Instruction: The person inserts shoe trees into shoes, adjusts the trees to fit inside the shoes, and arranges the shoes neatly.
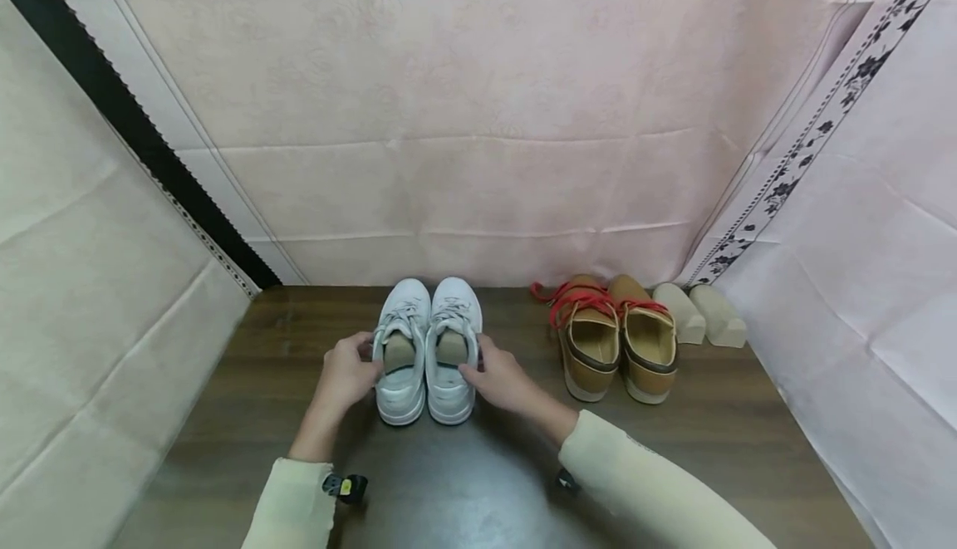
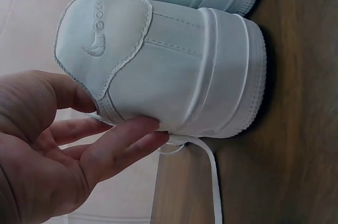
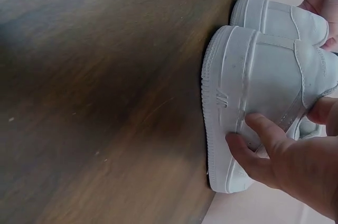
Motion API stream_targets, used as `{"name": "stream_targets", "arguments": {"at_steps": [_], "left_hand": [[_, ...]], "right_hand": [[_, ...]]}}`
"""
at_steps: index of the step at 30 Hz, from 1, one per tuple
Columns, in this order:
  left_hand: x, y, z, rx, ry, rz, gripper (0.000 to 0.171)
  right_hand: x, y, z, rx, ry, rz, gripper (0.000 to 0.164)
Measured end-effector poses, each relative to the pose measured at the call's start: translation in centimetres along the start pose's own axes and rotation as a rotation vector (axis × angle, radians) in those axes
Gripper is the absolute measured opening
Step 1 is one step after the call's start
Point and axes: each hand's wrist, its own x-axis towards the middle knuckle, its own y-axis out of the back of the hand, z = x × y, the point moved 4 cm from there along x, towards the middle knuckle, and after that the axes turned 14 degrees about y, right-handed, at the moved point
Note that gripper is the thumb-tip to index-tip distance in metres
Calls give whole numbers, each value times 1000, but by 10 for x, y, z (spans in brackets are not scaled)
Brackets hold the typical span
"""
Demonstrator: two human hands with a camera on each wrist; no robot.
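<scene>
Two white sneakers stand side by side on the wooden surface, toes toward the backdrop: a left sneaker (image 1: 399, 395) and a right sneaker (image 1: 451, 399). My left hand (image 1: 350, 373) grips the left sneaker by its outer collar, thumb at the rim and fingers along the outside. On the other side, my right hand (image 1: 503, 374) holds the right sneaker the same way, its thumb over the collar edge. A loose white lace (image 2: 211, 171) trails down beside the left sneaker in the left wrist view. Both soles appear to rest on the wood.
To the right stands a pair of tan shoes (image 1: 649, 374) with red laces (image 1: 586, 300). Next to them lie two cream-coloured shoe-shaped inserts (image 1: 718, 316). Pale cloth walls (image 1: 478, 183) enclose the dark wooden surface (image 1: 269, 383) at the back and both sides.
</scene>
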Motion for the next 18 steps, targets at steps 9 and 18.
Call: {"name": "stream_targets", "arguments": {"at_steps": [9,18], "left_hand": [[10,20,-14,-64,81,-39,50],[16,41,-26,-21,89,-12,52]], "right_hand": [[20,-20,-11,22,-14,-15,64],[36,-40,-23,30,-7,-7,63]]}}
